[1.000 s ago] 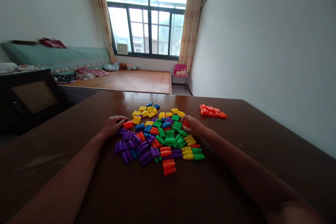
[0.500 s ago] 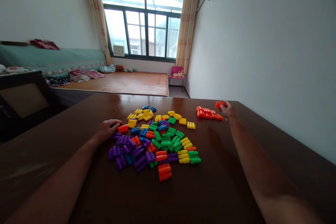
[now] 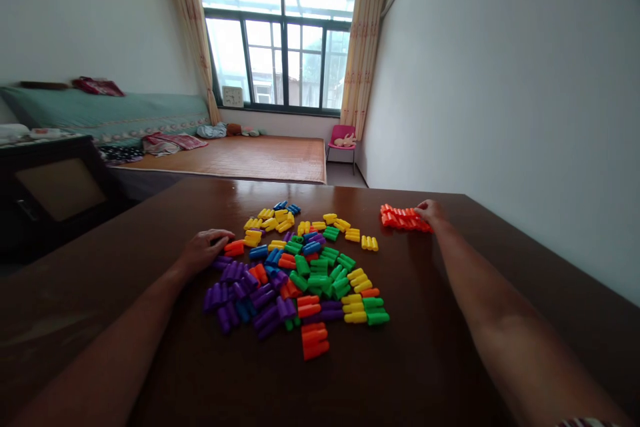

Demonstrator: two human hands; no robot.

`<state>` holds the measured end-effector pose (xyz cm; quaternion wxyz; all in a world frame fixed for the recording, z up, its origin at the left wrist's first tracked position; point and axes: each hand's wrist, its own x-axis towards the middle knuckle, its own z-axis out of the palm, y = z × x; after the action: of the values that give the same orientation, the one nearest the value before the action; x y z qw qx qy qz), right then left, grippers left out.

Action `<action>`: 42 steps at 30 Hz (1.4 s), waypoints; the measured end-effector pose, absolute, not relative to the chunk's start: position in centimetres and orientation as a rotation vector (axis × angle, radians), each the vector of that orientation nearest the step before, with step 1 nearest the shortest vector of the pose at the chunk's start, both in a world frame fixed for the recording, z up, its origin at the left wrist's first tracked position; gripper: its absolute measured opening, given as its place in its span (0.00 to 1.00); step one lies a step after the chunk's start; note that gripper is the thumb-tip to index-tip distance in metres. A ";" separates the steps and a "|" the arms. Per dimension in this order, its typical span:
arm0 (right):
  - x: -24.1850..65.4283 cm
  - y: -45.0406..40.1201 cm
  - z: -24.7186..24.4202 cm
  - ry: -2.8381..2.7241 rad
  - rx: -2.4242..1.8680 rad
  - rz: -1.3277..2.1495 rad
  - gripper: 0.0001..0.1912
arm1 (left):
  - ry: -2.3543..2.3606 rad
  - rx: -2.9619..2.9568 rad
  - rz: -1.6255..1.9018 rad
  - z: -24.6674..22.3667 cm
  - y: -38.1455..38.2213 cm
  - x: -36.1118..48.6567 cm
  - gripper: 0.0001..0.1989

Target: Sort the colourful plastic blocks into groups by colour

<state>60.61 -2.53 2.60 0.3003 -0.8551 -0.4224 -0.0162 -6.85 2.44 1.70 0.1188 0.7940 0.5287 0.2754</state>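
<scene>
Several orange toy blocks shaped like joined tubes form a neat row [image 3: 397, 217] at the table's far right. My right hand [image 3: 432, 211] is at the row's right end, its fingers closed on an orange block that they partly hide. My left hand [image 3: 205, 251] rests at the left edge of the mixed pile, fingers stretched forward and thumb apart. Its fingertips are close beside an orange block [image 3: 233, 249]; whether they touch it I cannot tell. Purple blocks [image 3: 237, 271] lie just below that hand, and yellow blocks [image 3: 253, 237] sit to its right.
Green blocks [image 3: 320, 267] and blue blocks [image 3: 259, 251] fill the pile's middle on the brown table [image 3: 400, 360]. A loose orange block [image 3: 315, 341] lies nearest me. Beyond are a bed [image 3: 250, 153], a pink chair [image 3: 343, 135] and a dark cabinet [image 3: 60, 177].
My right hand has lowered the orange block from above the row's far right down to the row's right end. My left hand stays by the pile. The view has shifted slightly.
</scene>
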 end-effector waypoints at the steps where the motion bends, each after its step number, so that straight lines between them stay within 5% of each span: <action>1: 60.5 -2.6 2.7 -1.136 -2.303 -0.045 0.06 | 1.547 2.326 0.808 1.7 2.4 -6.8 0.24; 7: 54.0 -2.9 5.6 -1.323 -2.112 -0.302 0.11 | 1.567 2.358 0.812 1.2 2.6 -6.7 0.22; 15: 30.3 -6.5 8.1 -2.451 -1.138 0.384 0.12 | 1.523 2.340 0.844 1.6 1.7 -6.2 0.20; 21: 22.6 -8.8 8.3 -2.675 -1.374 0.141 0.13 | 1.522 2.327 0.867 1.1 2.0 -6.1 0.19; 25: 23.0 -7.7 8.4 -2.575 -1.292 0.355 0.09 | 1.528 2.324 0.872 0.9 2.0 -6.1 0.19; 32: 29.0 -6.5 7.9 -2.038 -1.250 0.705 0.18 | 1.550 2.324 0.844 1.1 2.0 -6.1 0.19; 42: 51.7 -7.5 4.3 -1.179 -1.627 -0.095 0.19 | 1.533 2.314 0.835 1.1 2.8 -6.6 0.22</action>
<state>51.71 -7.53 4.26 0.5353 -0.6833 -0.4950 -0.0399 -6.61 2.76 1.13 0.1213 0.7923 0.5250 0.2861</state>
